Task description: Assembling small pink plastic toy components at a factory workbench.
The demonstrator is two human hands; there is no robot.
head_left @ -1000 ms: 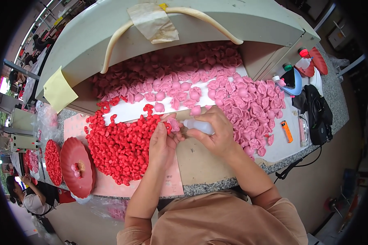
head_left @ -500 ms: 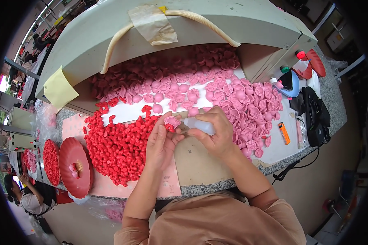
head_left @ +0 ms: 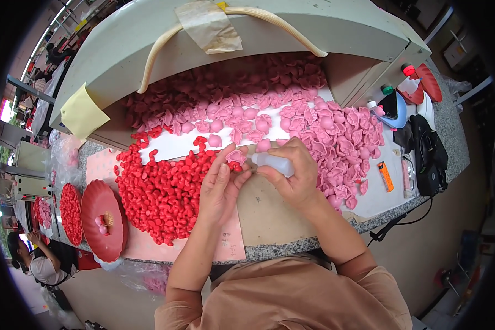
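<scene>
Between the fingertips of my left hand [head_left: 221, 190] is a pink cup-shaped piece [head_left: 236, 157] with a small red piece [head_left: 234, 166] against its underside. My right hand [head_left: 294, 176] grips a translucent white squeeze bottle [head_left: 274, 164], its nozzle pointing left at the pink piece. Whether the tip touches the piece I cannot tell. Left of my left hand lies a heap of small glossy red pieces [head_left: 159, 198]. Many more pink pieces [head_left: 335, 143] are heaped to the right of my right hand and further back.
A grey cabinet-like hood [head_left: 291, 33] arches over the far pieces. At left stand a red scalloped dish [head_left: 102, 245] and another tray of red pieces [head_left: 71, 214]. An orange box [head_left: 385, 177] and a black bag [head_left: 426, 154] lie at right. Another person [head_left: 47, 264] sits far left.
The view has shifted slightly, so the whole scene sits a little further right. Both hands keep nearly the same pose, bottle nozzle still beside the pink piece.
</scene>
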